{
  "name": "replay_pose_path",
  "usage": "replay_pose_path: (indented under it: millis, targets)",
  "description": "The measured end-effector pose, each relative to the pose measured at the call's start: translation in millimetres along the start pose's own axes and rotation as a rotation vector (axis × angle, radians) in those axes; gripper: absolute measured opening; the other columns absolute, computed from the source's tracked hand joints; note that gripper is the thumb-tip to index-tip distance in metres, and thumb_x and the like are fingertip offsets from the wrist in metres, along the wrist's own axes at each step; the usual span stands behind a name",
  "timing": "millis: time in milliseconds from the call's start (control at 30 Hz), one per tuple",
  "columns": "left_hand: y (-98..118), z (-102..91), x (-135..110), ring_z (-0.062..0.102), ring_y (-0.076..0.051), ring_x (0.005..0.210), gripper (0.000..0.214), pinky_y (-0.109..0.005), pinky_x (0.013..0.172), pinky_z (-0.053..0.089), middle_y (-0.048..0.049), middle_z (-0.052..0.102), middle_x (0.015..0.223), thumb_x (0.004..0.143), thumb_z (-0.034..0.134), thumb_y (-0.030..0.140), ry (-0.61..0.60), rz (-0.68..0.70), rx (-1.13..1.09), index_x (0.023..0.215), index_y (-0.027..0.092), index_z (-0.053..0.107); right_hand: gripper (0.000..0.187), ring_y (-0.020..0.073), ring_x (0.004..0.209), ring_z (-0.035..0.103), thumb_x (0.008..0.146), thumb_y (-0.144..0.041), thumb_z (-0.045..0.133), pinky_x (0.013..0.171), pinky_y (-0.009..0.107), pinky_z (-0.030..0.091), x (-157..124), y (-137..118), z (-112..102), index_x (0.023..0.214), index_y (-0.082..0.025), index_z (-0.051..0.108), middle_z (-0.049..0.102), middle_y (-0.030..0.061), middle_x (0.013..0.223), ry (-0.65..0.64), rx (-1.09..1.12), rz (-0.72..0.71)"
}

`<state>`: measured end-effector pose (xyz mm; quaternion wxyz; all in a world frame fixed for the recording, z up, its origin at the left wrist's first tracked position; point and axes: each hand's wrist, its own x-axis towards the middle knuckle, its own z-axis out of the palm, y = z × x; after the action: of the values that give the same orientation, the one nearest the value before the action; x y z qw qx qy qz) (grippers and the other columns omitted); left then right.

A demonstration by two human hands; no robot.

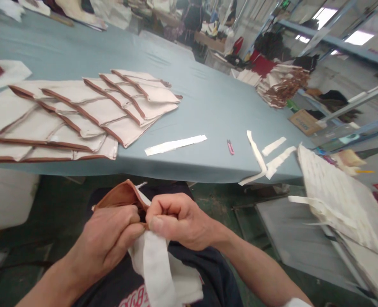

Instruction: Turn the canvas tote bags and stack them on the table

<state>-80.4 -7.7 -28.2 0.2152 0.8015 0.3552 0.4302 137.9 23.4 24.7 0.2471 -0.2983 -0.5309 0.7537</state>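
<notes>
Over my lap I hold a cream and brown fabric piece (pixel 120 196), its brown side spread behind my fingers. My left hand (pixel 112 236) is closed on it, thumb and fingers pinching the brown edge. Right beside it, my right hand (pixel 179 219) pinches the same piece, and the two sets of fingertips nearly meet. A white fabric strip (pixel 158 268) hangs down below my fingers. Whether the strip is joined to the piece is hidden by my hands.
Several cream panels with brown edging (pixel 112 102) overlap on the blue-covered table (pixel 204 98). Nearer me lie a white strip (pixel 176 145), small pink thread snips (pixel 230 147) and more strips (pixel 259 157). At right stands a board with white strips (pixel 339 217); a fabric stack (pixel 281 83) sits behind.
</notes>
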Motion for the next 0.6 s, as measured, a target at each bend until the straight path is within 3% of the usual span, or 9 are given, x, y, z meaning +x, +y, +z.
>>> replay_pose_path:
  millis: [67, 133, 267, 333, 500, 600]
  targets:
    - [-5.5, 7.0, -2.2, 0.053, -0.014, 0.055, 0.041, -0.029, 0.058, 0.040, 0.0061, 0.056, 0.068, 0.120, 0.045, 0.030, 0.023, -0.070, -0.082, 0.080, 0.026, 0.052, 0.059, 0.0104, 0.065, 0.038, 0.087, -0.074, 0.082, 0.060, 0.025, 0.034, 1.8, 4.6, 2.1, 0.080, -0.022, 0.054, 0.045, -0.0065, 0.069, 0.030, 0.067, -0.013]
    - [-6.9, 9.9, -1.5, 0.051, -0.014, 0.056, 0.044, -0.029, 0.058, 0.041, 0.0057, 0.055, 0.068, 0.121, 0.041, 0.031, 0.024, -0.102, -0.115, 0.078, 0.025, 0.050, 0.055, 0.0109, 0.066, 0.040, 0.094, -0.072, 0.076, 0.062, 0.025, 0.037, 1.0, 0.9, -1.8, 0.085, -0.021, 0.058, 0.047, -0.0057, 0.071, 0.010, -0.012, -0.054]
    - [-0.9, 3.0, 6.6, 0.050, -0.014, 0.058, 0.047, -0.029, 0.059, 0.040, 0.0056, 0.053, 0.069, 0.123, 0.040, 0.042, 0.006, -0.120, -0.140, 0.082, 0.024, 0.056, 0.024, 0.0111, 0.068, 0.047, 0.108, -0.036, 0.064, 0.070, 0.026, 0.041, -5.5, -25.1, -19.5, 0.091, -0.020, 0.062, 0.055, -0.0045, 0.077, -0.091, -0.477, -0.211]
    - [3.9, -4.5, 14.2, 0.049, -0.014, 0.058, 0.048, -0.029, 0.059, 0.040, 0.0057, 0.051, 0.070, 0.123, 0.039, 0.044, -0.016, -0.118, -0.161, 0.083, 0.024, 0.057, 0.021, 0.0115, 0.071, 0.051, 0.110, -0.030, 0.062, 0.072, 0.026, 0.042, -7.2, -37.5, -27.1, 0.090, -0.021, 0.062, 0.061, -0.0033, 0.081, -0.129, -0.634, -0.279]
    - [15.9, -20.8, 37.6, 0.048, -0.014, 0.060, 0.045, -0.027, 0.059, 0.041, 0.0053, 0.058, 0.071, 0.121, 0.042, 0.036, -0.185, -0.145, -0.188, 0.079, 0.024, 0.054, 0.025, 0.0138, 0.077, 0.056, 0.113, -0.037, 0.062, 0.075, 0.027, 0.043, -1.4, -47.7, -35.5, 0.092, -0.022, 0.062, 0.067, -0.0007, 0.086, -0.100, -0.768, -0.327]
    - [19.1, -21.3, 45.2, 0.049, -0.012, 0.058, 0.046, -0.025, 0.056, 0.040, 0.0065, 0.054, 0.068, 0.120, 0.046, 0.035, -0.191, -0.148, -0.224, 0.076, 0.024, 0.052, 0.030, 0.0140, 0.075, 0.055, 0.112, -0.043, 0.066, 0.074, 0.027, 0.044, 3.3, -46.4, -37.5, 0.091, -0.022, 0.063, 0.067, -0.0009, 0.085, -0.122, -0.767, -0.317]
